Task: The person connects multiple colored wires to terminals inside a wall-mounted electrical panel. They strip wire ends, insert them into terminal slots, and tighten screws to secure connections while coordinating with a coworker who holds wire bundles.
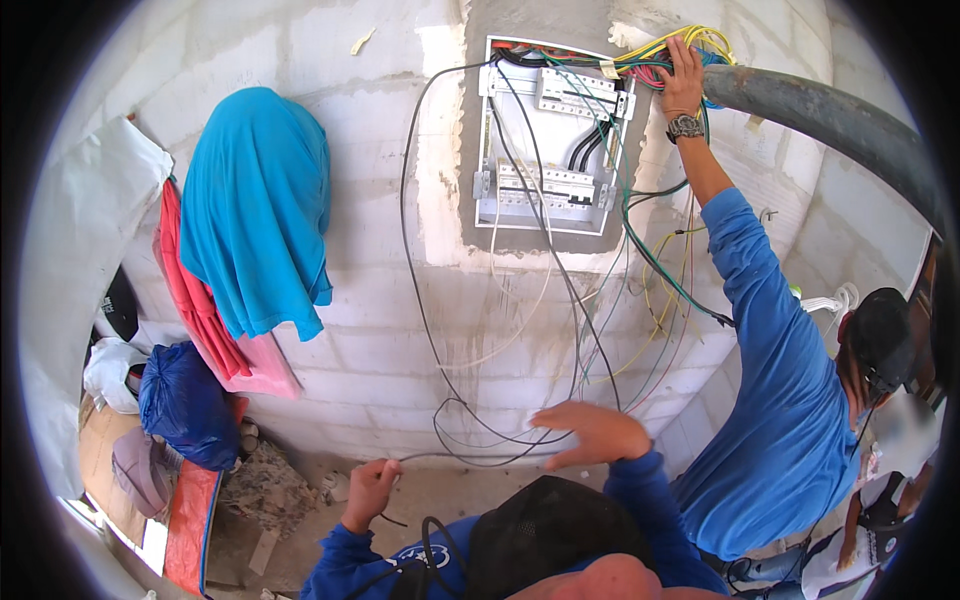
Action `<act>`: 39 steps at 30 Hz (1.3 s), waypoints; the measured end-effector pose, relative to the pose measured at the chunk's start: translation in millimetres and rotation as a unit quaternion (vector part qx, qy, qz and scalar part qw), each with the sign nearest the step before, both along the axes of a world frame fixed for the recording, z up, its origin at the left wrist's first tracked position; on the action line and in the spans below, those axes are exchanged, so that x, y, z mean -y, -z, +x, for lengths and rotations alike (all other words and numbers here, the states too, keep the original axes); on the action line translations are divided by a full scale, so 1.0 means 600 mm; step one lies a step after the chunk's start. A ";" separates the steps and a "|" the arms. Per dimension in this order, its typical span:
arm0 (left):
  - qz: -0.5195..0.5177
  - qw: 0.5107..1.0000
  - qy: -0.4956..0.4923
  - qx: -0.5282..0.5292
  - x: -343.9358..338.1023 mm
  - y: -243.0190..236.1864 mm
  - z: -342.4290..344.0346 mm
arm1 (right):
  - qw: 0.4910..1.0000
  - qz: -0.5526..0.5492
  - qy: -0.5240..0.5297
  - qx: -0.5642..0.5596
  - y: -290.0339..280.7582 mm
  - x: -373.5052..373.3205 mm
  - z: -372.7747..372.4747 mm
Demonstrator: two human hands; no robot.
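My left hand [369,493] is closed around the end part of a black cable [460,457], low in front of the block wall. The cable runs right toward my right hand [597,436], whose fingers are stretched out, slightly blurred, beside the cable; I see no grip on it. Above, an open white electrical panel box [487,215] is set in the wall. A row of circuit breakers [548,186] sits low inside, with another breaker row [578,93] above. Black, green and white wires hang from the box down to the loose cable loops near my hands.
At right, a co-worker in a blue sleeve [745,260] presses a hand on a coiled wire bundle [715,42]. A thick dark pipe [820,110] crosses the upper right. Left are a hanging turquoise cloth [255,200], a blue plastic bag [183,400] and rubble. Another person is at far right.
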State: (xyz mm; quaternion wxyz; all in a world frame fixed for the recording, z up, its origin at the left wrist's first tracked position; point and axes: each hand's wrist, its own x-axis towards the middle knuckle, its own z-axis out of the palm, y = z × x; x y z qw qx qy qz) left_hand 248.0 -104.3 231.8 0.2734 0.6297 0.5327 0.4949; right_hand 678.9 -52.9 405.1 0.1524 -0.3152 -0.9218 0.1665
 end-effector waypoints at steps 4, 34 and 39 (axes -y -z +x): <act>0.056 0.987 0.054 -0.143 -0.004 -0.064 0.099 | 0.992 -0.096 -0.075 -0.015 0.047 -0.017 -0.102; -0.089 0.782 0.457 0.414 -0.190 -0.274 0.126 | 0.991 0.113 0.071 -0.009 -0.335 -0.167 -0.067; 0.033 0.941 0.336 -0.017 -0.330 -0.344 0.125 | 0.948 0.275 0.111 0.118 -0.412 -0.203 -0.120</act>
